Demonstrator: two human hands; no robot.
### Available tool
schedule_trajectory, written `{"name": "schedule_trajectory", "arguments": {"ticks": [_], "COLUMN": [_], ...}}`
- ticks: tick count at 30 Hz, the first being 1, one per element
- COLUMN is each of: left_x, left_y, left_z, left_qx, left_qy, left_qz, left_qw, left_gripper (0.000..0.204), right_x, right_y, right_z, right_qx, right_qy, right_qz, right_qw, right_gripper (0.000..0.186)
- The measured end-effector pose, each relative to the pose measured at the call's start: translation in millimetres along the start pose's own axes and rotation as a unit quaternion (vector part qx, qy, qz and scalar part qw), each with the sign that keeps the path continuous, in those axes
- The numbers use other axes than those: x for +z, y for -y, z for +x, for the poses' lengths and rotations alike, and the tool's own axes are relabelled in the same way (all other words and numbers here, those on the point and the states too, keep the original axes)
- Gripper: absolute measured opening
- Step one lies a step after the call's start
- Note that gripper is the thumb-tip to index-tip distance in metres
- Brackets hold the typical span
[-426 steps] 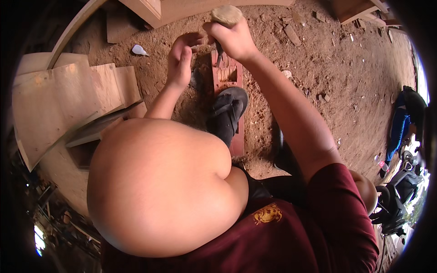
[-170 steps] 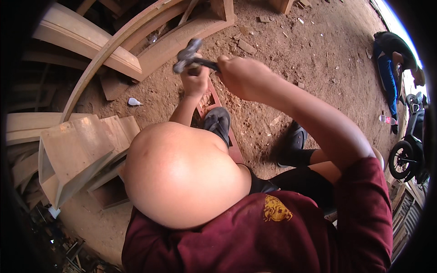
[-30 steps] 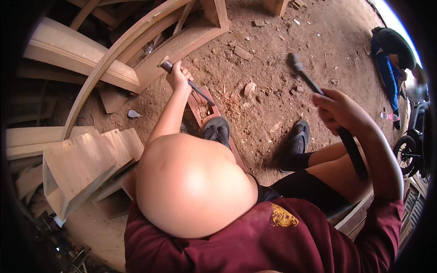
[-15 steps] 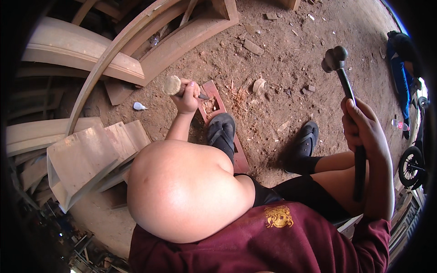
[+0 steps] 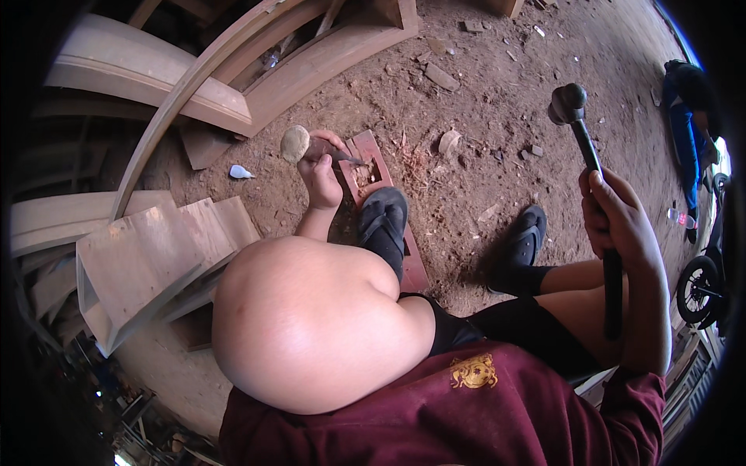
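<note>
My left hand (image 5: 322,177) is closed round a chisel (image 5: 333,152), its pale round handle top tilted toward me and its blade reaching into a chipped recess in a reddish board (image 5: 412,270). My sandalled left foot (image 5: 382,221) presses on that board just below the recess. Out to the right, my right hand (image 5: 618,221) grips the long dark handle of a hammer (image 5: 567,105), head up, away from the chisel. Pale chips and shavings (image 5: 406,159) lie beside the board on the dirt.
Curved wooden frames (image 5: 321,68) fill the upper left, and stacked plywood pieces (image 5: 136,264) the left. My other foot (image 5: 519,248) stands on the dirt. At the far right are a bent-over person (image 5: 684,116), a plastic bottle (image 5: 681,218) and a two-wheeled vehicle (image 5: 699,287).
Several seconds ago the hammer was over the chisel; it has since swung out right and upright. Since a second ago the chisel's top has tipped toward me and lowered as my left hand shifted.
</note>
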State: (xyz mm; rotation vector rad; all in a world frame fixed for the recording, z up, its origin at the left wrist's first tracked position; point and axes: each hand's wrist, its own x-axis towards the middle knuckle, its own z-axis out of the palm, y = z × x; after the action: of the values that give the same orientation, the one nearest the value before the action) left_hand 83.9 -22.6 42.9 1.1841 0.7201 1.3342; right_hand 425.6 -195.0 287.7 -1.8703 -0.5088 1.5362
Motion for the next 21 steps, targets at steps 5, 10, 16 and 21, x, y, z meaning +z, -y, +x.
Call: {"name": "schedule_trajectory", "arguments": {"ticks": [5, 10, 16, 21], "left_x": [-8, -2, 26, 17], "left_y": [-1, 2, -1, 16], "left_z": [-7, -8, 16, 33], "left_qx": [0.013, 0.070, -0.061, 0.021], "left_qy": [-0.034, -0.060, -0.086, -0.096], "left_qz": [-0.019, 0.103, 0.101, 0.167], "left_qw": [0.999, 0.990, 0.989, 0.981], "left_gripper": [0.030, 0.030, 0.015, 0.020], "right_x": [0, 1, 2, 4], "right_y": [-1, 0, 7, 7], "right_z": [1, 5, 1, -2], "right_qx": [0.020, 0.035, 0.037, 0.021], "right_qy": [-0.019, -0.059, -0.037, -0.029], "right_qz": [0.024, 0.033, 0.031, 0.024], "right_qw": [0.999, 0.997, 0.998, 0.999], "right_gripper": [0.025, 0.024, 0.027, 0.027]}}
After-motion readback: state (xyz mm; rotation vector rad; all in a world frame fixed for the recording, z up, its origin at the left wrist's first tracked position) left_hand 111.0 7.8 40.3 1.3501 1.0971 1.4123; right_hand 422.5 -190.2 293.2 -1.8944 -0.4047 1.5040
